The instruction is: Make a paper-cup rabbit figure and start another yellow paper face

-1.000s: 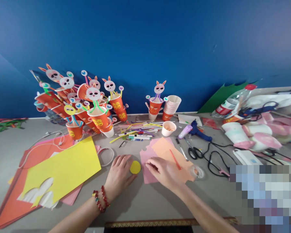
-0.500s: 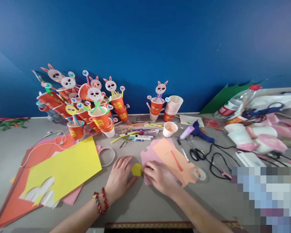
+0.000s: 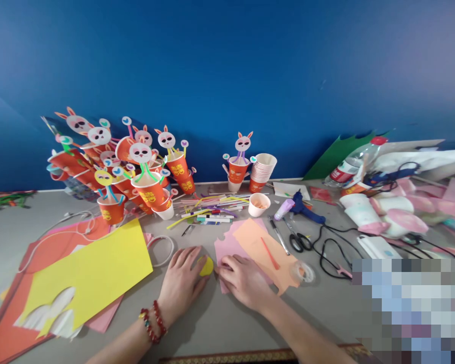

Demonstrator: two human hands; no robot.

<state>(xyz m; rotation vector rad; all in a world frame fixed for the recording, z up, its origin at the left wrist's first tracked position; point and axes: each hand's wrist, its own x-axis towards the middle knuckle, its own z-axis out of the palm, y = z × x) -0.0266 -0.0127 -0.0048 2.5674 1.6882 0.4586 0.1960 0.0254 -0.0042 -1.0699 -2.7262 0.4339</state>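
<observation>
- Left hand lay on the table, fingers loosely spread and nearly flat. The yellow disc sat at its thumb side, partly hidden behind the fingers. Could not tell whether it was pinched or only touched.
- Right hand was just beside the left, fingers bent, tips meeting the disc's far edge where the pink sheet begins. Grip not clear either.
- Disc: small, round, flat bright yellow paper, cleanly cut, blank on the side shown.
- Progress, as judged: the disc was cut out but not yet joined to anything. No face, ears or straw on it.
- Just beyond the right fingers, an orange sheet overlapped the pink one, a red strip lying on it.
- Well beyond both sets of fingers, a crowd of finished bunny cups stood against the blue wall, so much work looked done already. A stack of plain cups was unused.
- Outward of the left fingers lay a yellow sheet with shapes cut from its near corner.
- Outward of the right fingers: scissors, glue gun and tape roll, none touched.
</observation>
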